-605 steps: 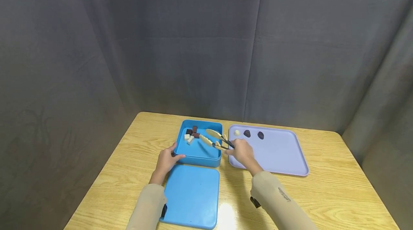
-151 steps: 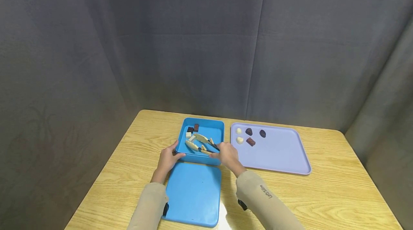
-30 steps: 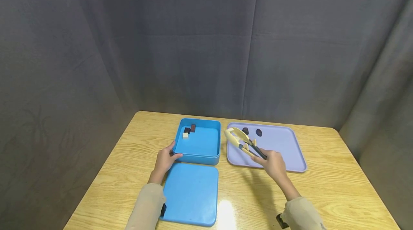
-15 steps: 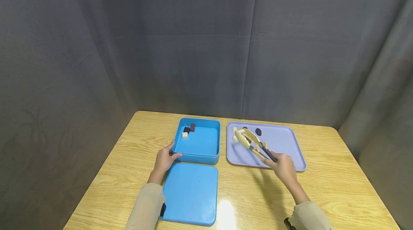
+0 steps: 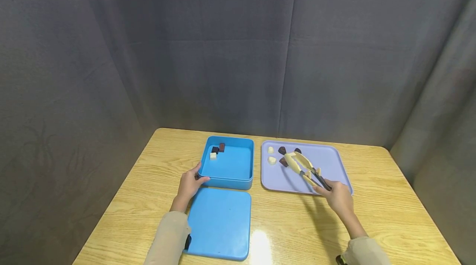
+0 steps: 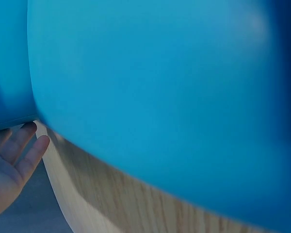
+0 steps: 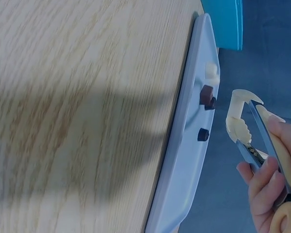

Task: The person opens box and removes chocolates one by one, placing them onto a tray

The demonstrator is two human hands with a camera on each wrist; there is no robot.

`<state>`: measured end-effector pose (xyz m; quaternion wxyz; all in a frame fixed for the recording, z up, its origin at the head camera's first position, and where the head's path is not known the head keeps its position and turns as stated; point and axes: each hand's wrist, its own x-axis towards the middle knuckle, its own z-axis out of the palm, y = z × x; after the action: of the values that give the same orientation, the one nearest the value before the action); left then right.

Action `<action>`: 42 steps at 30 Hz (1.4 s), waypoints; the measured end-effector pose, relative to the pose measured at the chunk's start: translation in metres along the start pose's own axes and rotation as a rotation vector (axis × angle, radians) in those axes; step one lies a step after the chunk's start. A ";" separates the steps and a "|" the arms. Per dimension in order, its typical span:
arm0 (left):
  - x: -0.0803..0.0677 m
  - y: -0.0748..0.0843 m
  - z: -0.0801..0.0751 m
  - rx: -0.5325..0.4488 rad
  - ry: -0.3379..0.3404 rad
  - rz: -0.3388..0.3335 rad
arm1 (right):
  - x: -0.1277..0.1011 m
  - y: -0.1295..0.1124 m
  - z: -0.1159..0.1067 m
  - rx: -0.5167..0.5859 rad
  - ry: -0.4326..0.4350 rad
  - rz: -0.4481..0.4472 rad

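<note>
The right hand (image 5: 339,199) grips the tongs (image 5: 305,167), fingers curled round the handles. The tongs' long axis runs up-left from the fingers, tips parted over the tray (image 5: 327,162), just beside a brown piece (image 5: 283,162). The left hand (image 5: 189,183) rests with straight fingers on the box (image 5: 227,181), where 3 pieces lie far from its fingers. No writing is legible.

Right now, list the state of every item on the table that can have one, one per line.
Blue square plastic box: open, three small pieces in its far left corner.
Blue square lid: off, flat on the table in front of the box.
Lavender rectangular tray: flat, several small pieces at its far left.
Cream tongs: held over the tray.
Left hand: resting on the box's near left corner.
Right hand: gripping the tongs.
</note>
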<state>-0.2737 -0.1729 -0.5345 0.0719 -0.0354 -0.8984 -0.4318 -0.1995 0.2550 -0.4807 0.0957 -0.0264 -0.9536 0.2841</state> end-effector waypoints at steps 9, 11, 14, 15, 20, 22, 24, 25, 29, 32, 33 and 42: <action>0.000 -0.001 0.001 -0.006 0.003 0.007 | -0.001 0.012 -0.004 -0.036 -0.006 0.042; 0.000 -0.001 0.001 -0.006 0.006 0.011 | -0.001 0.014 -0.004 -0.038 -0.009 0.041; 0.000 -0.002 0.002 -0.005 0.008 0.012 | -0.001 0.016 -0.003 -0.043 -0.009 0.046; 0.000 -0.002 0.002 -0.007 0.007 0.012 | -0.001 0.017 -0.003 -0.046 -0.011 0.051; 0.000 -0.003 0.003 -0.010 0.007 0.017 | 0.000 0.023 0.001 -0.062 -0.025 0.080; 0.000 -0.003 0.003 -0.011 0.007 0.017 | 0.001 0.025 0.003 -0.071 -0.023 0.085; 0.000 -0.003 0.003 -0.013 0.007 0.019 | 0.002 0.026 0.004 -0.080 -0.019 0.085; 0.000 -0.004 0.003 -0.015 0.007 0.016 | 0.002 0.027 0.005 -0.082 -0.017 0.088; 0.000 -0.004 0.002 -0.020 0.009 0.002 | 0.004 0.029 0.008 -0.086 -0.010 0.089; 0.000 -0.005 0.003 -0.016 0.007 0.005 | 0.005 0.028 0.009 -0.088 -0.007 0.085; 0.000 -0.005 0.003 -0.016 0.007 0.002 | 0.005 0.028 0.009 -0.090 -0.006 0.086; 0.002 -0.006 0.003 -0.012 0.007 -0.007 | 0.007 0.026 0.009 -0.087 -0.014 0.105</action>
<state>-0.2765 -0.1749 -0.5406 0.0735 -0.0311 -0.8957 -0.4374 -0.2078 0.2722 -0.5010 0.0729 -0.0788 -0.9630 0.2470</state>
